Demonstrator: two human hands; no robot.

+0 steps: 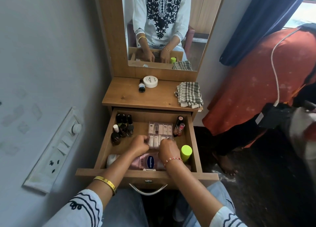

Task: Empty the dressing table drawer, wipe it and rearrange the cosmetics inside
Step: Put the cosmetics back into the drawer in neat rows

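Hands (154,145) gripping clear packet (159,134), open drawer (192,141)

Mirror (196,21) above the tabletop; wall switchboard (53,151) at left; blue curtain (259,21) at right; second person in orange garment (248,83) with white cable (275,69).

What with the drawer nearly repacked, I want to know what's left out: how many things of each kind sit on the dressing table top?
Small dark bottle: 1
White round jar: 1
Checked cloth: 1
Total: 3
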